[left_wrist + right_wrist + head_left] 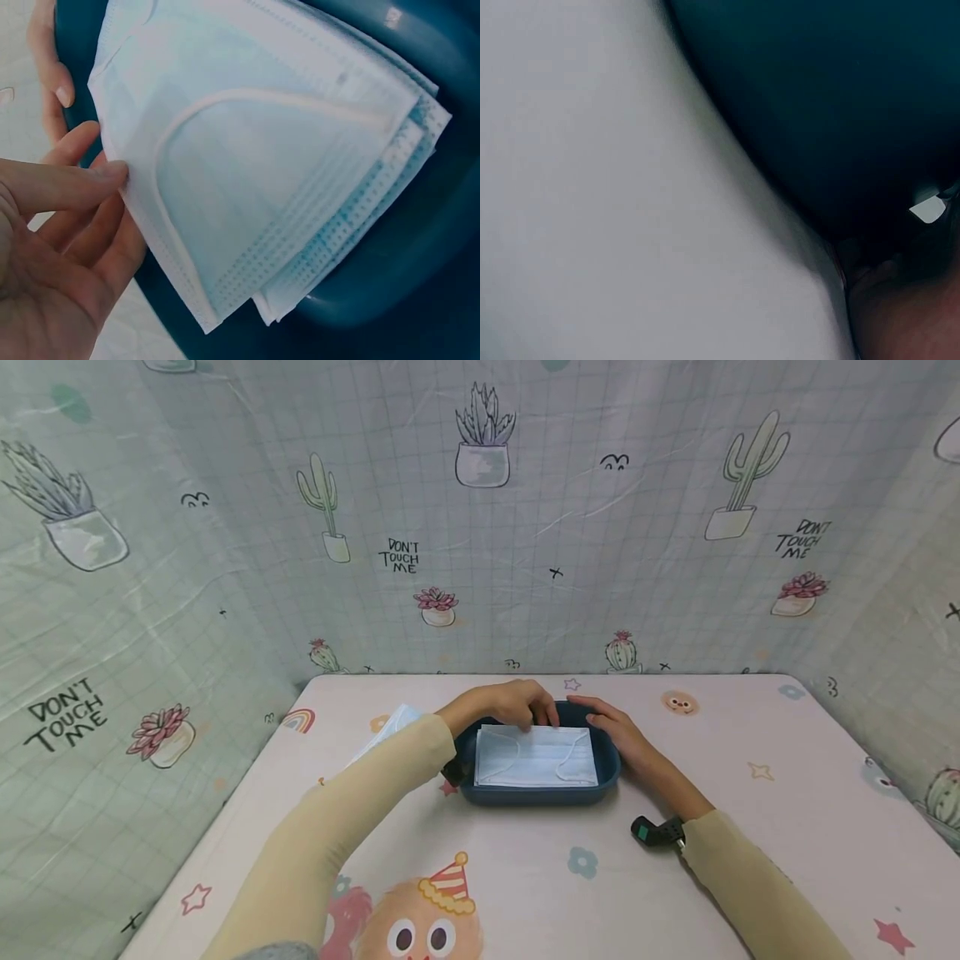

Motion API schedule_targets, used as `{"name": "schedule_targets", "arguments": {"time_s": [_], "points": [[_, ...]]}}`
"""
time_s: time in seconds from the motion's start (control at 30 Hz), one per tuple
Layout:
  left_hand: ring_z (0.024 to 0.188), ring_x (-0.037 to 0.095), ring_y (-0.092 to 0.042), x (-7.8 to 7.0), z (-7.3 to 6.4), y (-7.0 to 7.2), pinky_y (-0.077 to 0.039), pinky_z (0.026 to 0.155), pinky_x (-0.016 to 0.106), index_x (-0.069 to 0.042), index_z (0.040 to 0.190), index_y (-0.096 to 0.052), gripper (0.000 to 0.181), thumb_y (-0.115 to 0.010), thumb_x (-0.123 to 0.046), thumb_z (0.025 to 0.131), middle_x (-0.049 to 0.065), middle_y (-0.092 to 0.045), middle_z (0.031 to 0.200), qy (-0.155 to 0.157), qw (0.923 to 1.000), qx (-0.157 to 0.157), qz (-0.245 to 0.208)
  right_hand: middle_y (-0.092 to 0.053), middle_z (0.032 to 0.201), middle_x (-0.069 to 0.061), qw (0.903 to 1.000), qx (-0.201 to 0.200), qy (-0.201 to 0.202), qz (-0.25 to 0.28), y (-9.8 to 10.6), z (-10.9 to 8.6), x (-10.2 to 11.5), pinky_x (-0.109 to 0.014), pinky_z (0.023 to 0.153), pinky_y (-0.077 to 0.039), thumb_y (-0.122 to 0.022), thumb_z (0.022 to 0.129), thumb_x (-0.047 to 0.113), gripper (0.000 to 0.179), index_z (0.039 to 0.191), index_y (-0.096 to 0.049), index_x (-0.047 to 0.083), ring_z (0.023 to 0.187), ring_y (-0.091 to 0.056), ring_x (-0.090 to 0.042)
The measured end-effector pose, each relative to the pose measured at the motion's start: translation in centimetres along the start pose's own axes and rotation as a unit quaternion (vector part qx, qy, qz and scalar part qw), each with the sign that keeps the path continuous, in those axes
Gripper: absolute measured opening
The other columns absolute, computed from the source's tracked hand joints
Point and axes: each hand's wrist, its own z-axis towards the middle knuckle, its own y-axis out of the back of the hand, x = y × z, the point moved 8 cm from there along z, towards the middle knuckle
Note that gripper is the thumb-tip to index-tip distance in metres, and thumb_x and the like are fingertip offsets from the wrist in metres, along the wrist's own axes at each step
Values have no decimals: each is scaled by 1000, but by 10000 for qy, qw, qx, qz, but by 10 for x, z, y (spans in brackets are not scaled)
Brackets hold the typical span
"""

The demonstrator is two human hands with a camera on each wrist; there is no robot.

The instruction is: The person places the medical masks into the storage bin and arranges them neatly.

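Several light-blue face masks (536, 756) lie stacked in a dark blue plastic basin (540, 796). White ear loops show on the top one. My left hand (517, 702) reaches over the basin from the left and pinches the far edge of the stack. In the left wrist view its thumb lies on that edge, with the other fingers partly hidden behind it; how many masks it pinches I cannot tell. At the basin's right back corner, my right hand (618, 731) holds the rim. The right wrist view shows mostly the basin's dark outer wall (802, 97).
Another light-blue mask (401, 718) lies on the table left of the basin, partly covered by the left sleeve (375, 785). The table has a pale printed cloth (750, 843). A patterned curtain (562, 527) closes off the back and sides.
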Motion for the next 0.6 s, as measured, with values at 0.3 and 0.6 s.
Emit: {"name": "schedule_targets", "arguments": {"time_s": [0.3,0.6], "points": [[101,19,-65,3,1,-1,-54,89,29,-9,121,-74,40,-66,12,88,10,-73,115,16,9994,-238,235,-33,167,-20,10000,15,-37,25,1,0,1,-66,127,-6,-38,106,8,50,156,-43,4,160,-15,-40],[105,18,-68,3,-2,0,-56,93,29,-7,121,-74,26,-71,-6,95,9,-75,118,39,9989,-424,214,-33,167,-19,9999,91,-79,47,1,-2,-1,-67,127,-6,-37,108,10,50,157,-42,6,160,-15,-40]]}}
